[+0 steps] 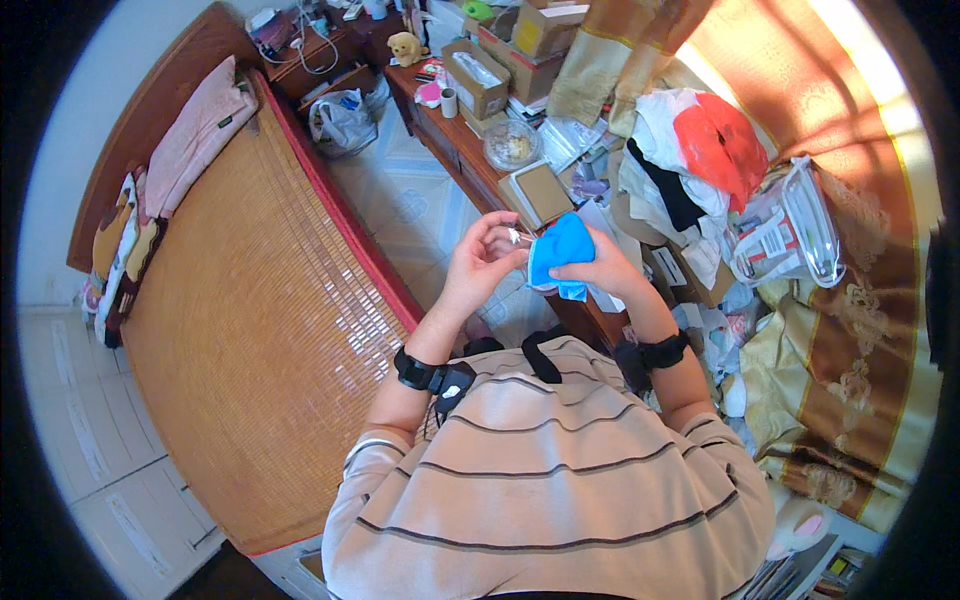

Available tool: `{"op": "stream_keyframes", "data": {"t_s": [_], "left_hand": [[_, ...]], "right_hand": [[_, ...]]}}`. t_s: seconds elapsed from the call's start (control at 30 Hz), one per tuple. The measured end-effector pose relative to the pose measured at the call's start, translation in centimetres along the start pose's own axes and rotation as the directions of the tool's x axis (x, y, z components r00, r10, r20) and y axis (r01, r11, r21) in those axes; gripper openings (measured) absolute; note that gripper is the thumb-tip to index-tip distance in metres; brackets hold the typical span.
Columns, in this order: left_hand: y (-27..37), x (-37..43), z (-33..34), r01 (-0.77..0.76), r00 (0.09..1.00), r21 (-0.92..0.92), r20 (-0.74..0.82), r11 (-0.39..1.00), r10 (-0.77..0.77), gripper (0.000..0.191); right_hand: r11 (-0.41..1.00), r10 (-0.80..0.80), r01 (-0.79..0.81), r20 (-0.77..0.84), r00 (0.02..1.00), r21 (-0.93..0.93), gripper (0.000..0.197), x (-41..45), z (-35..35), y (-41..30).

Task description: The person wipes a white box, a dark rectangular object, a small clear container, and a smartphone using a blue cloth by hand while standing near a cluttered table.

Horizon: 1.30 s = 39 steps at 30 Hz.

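Observation:
My right hand grips a small bright blue cloth item, its thumb pressed across the front. The item looks like a soft pouch or cover with a pale edge on its left side; its exact kind is unclear. Beside that edge, my left hand is curled, its thumb tip close to the cloth. A small white piece and thin pale strands show among the left fingers. Whether those fingers pinch them is hard to see. Both hands are raised in front of my body, near the desk's edge.
A wooden desk bears cardboard boxes, a clear round container and a brown box. Clothes and a red bag are piled to the right, by a curtain. On the left stands a bed with a woven mat.

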<state>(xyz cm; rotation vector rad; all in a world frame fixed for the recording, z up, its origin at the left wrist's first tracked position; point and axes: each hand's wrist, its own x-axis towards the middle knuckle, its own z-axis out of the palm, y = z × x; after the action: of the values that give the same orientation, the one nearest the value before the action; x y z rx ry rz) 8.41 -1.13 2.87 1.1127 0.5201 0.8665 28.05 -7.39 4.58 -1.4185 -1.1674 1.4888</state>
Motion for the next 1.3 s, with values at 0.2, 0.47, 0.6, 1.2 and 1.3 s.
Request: {"op": "stream_keyframes", "data": {"t_s": [0.2,0.47,0.6,1.2,1.3], "left_hand": [[4.7,-1.1,-5.3,-0.084,0.96,-0.021,-0.269,0.996,0.075,0.044],[4.7,-1.3,-7.3,0.169,0.986,0.104,-0.016,0.98,-0.169,0.041],[2.5,-1.1,-7.5,0.112,0.993,0.193,0.004,0.975,-0.115,0.035],[6.0,-0.1,-8.5,0.022,0.987,-0.107,-0.159,0.994,-0.039,0.017],[5.0,-0.2,-7.7,0.035,0.987,-0.232,-0.146,0.972,-0.07,0.015]], "right_hand": [[0.988,-0.016,0.018,0.016,1.0,-0.156,0.052,0.0,1.1,1.4],[0.962,-0.152,0.153,-0.022,0.988,0.227,0.055,3.7,4.9,-1.9],[0.974,-0.209,0.21,0.016,0.978,-0.09,0.06,5.5,7.2,-1.6],[0.993,-0.049,0.058,-0.092,0.994,0.098,0.053,1.9,4.3,3.2],[0.904,-0.067,0.12,-0.14,0.988,0.411,0.051,1.9,3.8,2.5]]}}
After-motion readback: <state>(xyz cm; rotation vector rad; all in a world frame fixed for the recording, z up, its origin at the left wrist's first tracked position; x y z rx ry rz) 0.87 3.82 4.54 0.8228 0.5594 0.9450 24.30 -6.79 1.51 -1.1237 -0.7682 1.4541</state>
